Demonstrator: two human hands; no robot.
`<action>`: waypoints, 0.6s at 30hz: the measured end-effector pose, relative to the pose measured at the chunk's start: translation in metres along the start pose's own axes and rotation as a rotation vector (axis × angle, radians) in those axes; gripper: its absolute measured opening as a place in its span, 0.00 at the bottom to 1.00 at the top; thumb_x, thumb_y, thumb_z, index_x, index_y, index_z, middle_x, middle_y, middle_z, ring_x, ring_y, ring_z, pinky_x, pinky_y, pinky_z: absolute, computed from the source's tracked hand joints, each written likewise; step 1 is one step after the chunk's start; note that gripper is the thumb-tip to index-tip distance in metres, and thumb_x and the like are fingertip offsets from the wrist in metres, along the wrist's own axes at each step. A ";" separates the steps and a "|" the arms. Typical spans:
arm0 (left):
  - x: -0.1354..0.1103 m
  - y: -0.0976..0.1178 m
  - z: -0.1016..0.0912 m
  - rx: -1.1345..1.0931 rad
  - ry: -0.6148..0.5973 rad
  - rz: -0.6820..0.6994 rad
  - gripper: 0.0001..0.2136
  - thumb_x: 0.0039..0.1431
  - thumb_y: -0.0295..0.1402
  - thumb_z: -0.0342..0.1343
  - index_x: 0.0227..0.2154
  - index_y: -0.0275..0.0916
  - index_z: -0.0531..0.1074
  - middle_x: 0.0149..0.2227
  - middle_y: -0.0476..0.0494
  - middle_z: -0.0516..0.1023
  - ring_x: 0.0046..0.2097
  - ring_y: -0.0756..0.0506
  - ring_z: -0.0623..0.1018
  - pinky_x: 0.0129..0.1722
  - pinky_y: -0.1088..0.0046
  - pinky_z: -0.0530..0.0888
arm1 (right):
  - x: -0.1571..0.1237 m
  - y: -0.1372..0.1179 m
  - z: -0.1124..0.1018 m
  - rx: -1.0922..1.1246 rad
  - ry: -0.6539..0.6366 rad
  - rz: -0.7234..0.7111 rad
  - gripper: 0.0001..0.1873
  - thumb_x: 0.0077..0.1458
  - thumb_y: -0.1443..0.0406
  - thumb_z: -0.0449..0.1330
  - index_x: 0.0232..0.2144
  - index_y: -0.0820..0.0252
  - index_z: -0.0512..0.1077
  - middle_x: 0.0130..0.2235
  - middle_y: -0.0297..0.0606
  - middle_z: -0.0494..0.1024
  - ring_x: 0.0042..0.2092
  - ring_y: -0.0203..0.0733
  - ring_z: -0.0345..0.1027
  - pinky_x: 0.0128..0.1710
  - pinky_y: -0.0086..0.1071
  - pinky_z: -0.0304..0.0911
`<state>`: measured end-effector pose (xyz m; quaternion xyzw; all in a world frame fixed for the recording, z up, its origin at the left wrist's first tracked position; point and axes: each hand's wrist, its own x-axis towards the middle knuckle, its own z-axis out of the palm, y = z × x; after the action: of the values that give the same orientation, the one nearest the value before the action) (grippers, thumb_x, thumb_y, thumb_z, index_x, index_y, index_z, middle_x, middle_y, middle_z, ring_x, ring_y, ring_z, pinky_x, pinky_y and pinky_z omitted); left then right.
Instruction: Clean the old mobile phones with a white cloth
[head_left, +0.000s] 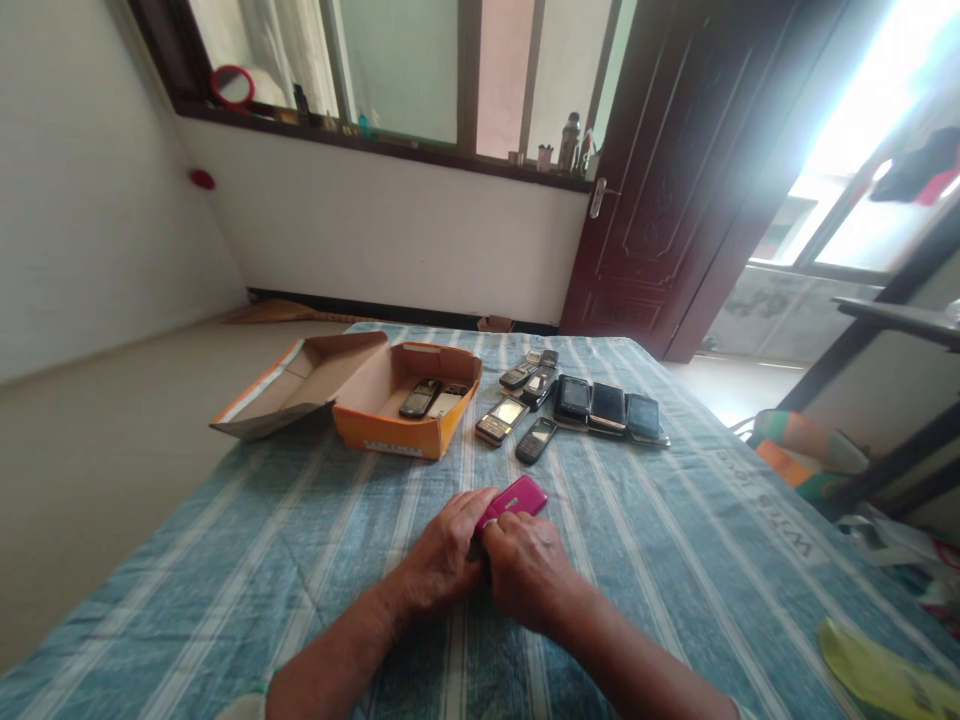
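Note:
A pink mobile phone (523,494) is held in front of me over the striped cloth, its far end sticking out past my fingers. My left hand (448,540) is closed around its left side. The curled fingers of my right hand (529,562) press on its near end, which they largely hide. A small whitish bit shows by my right fingers; I cannot make out what it is. Just beyond lie a dark keypad phone (536,441) and a phone with a lit-looking screen (502,420).
An open orange box (390,438) with a few phones inside stands at the left, lid folded outward. More keypad phones (540,382) and stacked touchscreen phones (607,408) lie right of it. Yellow material (881,665) lies at the right edge. A dark red door (667,180) stands behind.

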<state>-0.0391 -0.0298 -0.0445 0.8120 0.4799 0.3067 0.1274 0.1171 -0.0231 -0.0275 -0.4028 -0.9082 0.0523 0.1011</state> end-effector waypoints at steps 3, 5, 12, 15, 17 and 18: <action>0.000 0.000 -0.001 -0.011 0.000 0.001 0.28 0.47 0.26 0.52 0.55 0.37 0.65 0.51 0.36 0.75 0.53 0.39 0.74 0.55 0.55 0.71 | -0.003 -0.003 0.007 0.011 0.031 -0.043 0.07 0.51 0.72 0.55 0.33 0.64 0.72 0.33 0.44 0.77 0.33 0.46 0.70 0.33 0.35 0.60; 0.000 0.001 -0.002 -0.009 0.002 0.003 0.28 0.48 0.26 0.51 0.55 0.37 0.65 0.52 0.36 0.75 0.54 0.40 0.73 0.55 0.55 0.71 | -0.005 -0.002 0.010 0.019 0.050 -0.069 0.06 0.50 0.72 0.55 0.32 0.63 0.71 0.33 0.43 0.76 0.33 0.45 0.69 0.32 0.35 0.60; 0.001 -0.001 -0.001 0.007 -0.012 0.046 0.27 0.48 0.27 0.51 0.54 0.35 0.65 0.52 0.34 0.74 0.54 0.39 0.73 0.55 0.54 0.71 | -0.007 0.002 0.009 -0.002 0.071 -0.123 0.05 0.51 0.72 0.55 0.31 0.63 0.71 0.32 0.42 0.76 0.33 0.45 0.69 0.32 0.34 0.58; 0.001 -0.001 0.000 0.005 -0.004 0.046 0.25 0.50 0.27 0.51 0.54 0.35 0.65 0.51 0.35 0.74 0.53 0.39 0.73 0.55 0.54 0.71 | -0.007 0.000 0.008 -0.038 0.076 -0.118 0.05 0.50 0.73 0.56 0.30 0.64 0.71 0.31 0.43 0.76 0.32 0.45 0.69 0.31 0.34 0.58; 0.000 0.000 0.000 0.004 -0.005 0.046 0.25 0.50 0.27 0.51 0.54 0.36 0.65 0.51 0.35 0.75 0.53 0.39 0.73 0.55 0.54 0.71 | -0.007 -0.001 0.009 -0.049 0.085 -0.111 0.05 0.50 0.73 0.56 0.29 0.64 0.71 0.31 0.43 0.76 0.32 0.45 0.68 0.31 0.34 0.58; 0.000 0.000 0.000 0.006 -0.008 0.047 0.26 0.49 0.26 0.51 0.54 0.35 0.65 0.51 0.35 0.75 0.53 0.39 0.73 0.55 0.54 0.71 | -0.007 -0.001 0.009 -0.052 0.090 -0.107 0.05 0.50 0.73 0.56 0.29 0.64 0.71 0.31 0.43 0.76 0.32 0.44 0.68 0.31 0.34 0.57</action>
<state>-0.0391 -0.0299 -0.0441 0.8246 0.4612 0.3049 0.1194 0.1194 -0.0290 -0.0375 -0.3582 -0.9240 0.0052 0.1339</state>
